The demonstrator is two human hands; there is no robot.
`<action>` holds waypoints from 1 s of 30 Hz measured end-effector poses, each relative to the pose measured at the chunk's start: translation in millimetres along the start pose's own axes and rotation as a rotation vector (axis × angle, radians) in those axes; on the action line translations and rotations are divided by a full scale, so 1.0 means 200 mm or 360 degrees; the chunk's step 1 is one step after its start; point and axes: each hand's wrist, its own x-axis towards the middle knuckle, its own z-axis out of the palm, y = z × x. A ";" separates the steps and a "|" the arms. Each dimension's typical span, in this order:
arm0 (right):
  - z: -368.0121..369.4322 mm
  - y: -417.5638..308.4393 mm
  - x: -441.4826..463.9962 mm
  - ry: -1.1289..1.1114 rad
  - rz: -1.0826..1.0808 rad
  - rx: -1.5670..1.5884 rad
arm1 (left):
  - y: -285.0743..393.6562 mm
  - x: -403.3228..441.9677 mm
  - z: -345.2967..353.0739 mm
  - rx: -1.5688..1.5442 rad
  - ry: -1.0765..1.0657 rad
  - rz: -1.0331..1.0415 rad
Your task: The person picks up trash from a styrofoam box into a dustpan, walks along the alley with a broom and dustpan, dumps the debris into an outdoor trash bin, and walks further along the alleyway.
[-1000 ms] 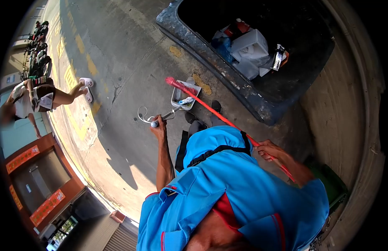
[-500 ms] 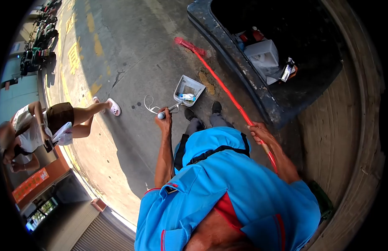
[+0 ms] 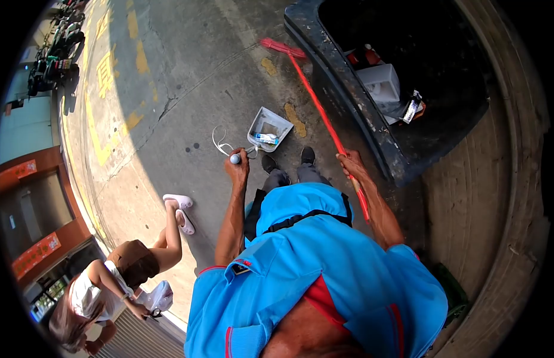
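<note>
"What are the two hands doing?"

"The left hand (image 3: 236,167) is closed round the upright grey handle of a pale grey plastic dustpan (image 3: 280,123), its rounded end (image 3: 235,159) showing at the top of the fist; the right hand (image 3: 351,162) is clamped on the long, straight, bright red handle (image 3: 317,101) of a broom, whose lower end slants back past the wrist."

"And where do the dustpan and broom reach?"

"The dustpan sits on the grey pavement (image 3: 193,77) just ahead of two dark shoes (image 3: 308,155), with a small blue-and-white packet (image 3: 266,138) lying in it; a thin white looped cord (image 3: 220,142) hangs beside the left hand; the flat red broom head (image 3: 284,49) is farther out, close by a large, scuffed, dark bin (image 3: 355,101); I cannot tell whether they touch."

"What is in the bin?"

"A white box (image 3: 381,83) and a shiny silver-and-black wrapper (image 3: 412,107), among other rubbish."

"Anyone else about?"

"A passer-by in a white top and brown shorts (image 3: 133,262), at lower left, well apart from the tools; pale pink clogs (image 3: 179,201) on the feet, a translucent plastic bag (image 3: 159,297) at one hand."
</note>
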 end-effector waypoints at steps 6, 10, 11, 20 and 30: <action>0.12 0.00 0.12 0.0072 0.0078 -0.0052 | -0.01 -0.01 -0.05 -0.0040 -0.0080 0.0062; 0.20 0.07 -0.05 0.0086 0.0196 0.0021 | -0.03 0.00 -0.06 -0.0087 -0.0077 0.0101; 0.22 0.08 -0.12 0.0034 0.0240 0.0129 | -0.03 -0.01 -0.08 -0.0102 -0.0063 0.0142; 0.14 0.11 -0.72 -0.0447 0.0737 0.0628 | -0.03 0.03 -0.11 -0.0016 -0.0090 0.0155; 0.23 -0.02 -0.82 -0.0224 0.0411 0.0078 | -0.04 0.05 -0.15 0.0062 -0.0172 0.0131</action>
